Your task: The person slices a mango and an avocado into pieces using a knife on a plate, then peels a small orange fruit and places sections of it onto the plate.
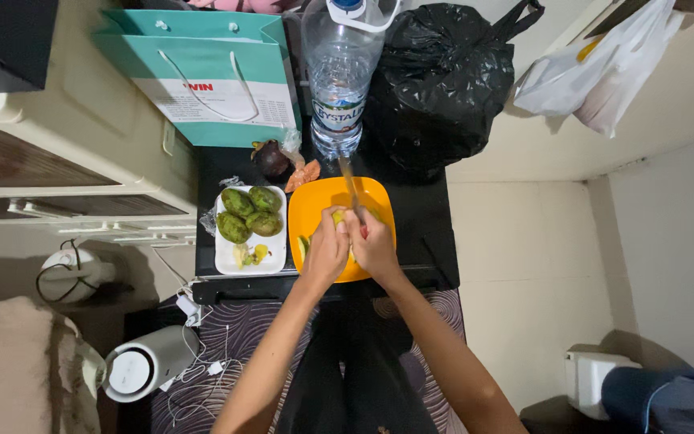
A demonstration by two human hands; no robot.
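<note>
Over an orange square plate (315, 201), my left hand (325, 251) grips a small green-yellow fruit (337, 216). My right hand (372, 243) holds a knife (349, 183) whose blade points away from me across the plate. The two hands touch each other above the plate. A slice of green peel (302, 245) lies at the plate's left edge. Left of it, a white rectangular tray (226, 259) carries several whole green fruits (249, 213) and some cut pieces (249, 254).
A small black table (423, 221) bears everything. Behind the plate stand a large clear water bottle (339, 72), a dark round fruit (270, 159), a teal paper bag (210, 72) and a black plastic bag (439, 80). A white cylindrical appliance (142, 366) with cables sits on the floor at the left.
</note>
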